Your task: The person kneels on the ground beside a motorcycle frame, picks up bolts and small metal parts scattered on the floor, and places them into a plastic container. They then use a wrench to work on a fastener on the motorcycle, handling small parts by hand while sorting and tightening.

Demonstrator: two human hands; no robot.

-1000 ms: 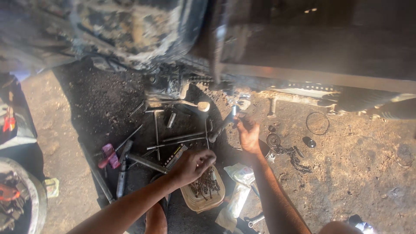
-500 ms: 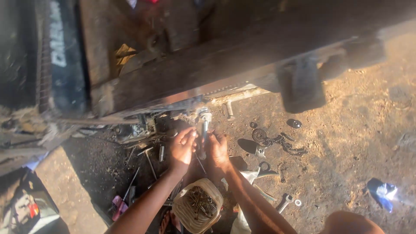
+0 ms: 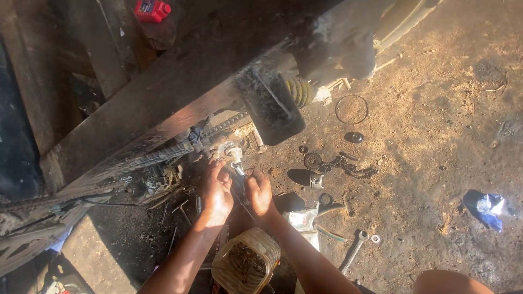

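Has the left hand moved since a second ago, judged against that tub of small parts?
Yes. The left hand has gone from just over the tub of small parts up and away to the metal fitting under the vehicle, beside the right hand.

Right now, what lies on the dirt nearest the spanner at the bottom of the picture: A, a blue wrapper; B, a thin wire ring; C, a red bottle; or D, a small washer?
D: a small washer lies on the dirt right beside the head of the spanner, while the wire ring and blue wrapper lie much farther off.

Hard low sunlight warms the dirt at right; deep shadow at left, with slightly soft detail throughout.
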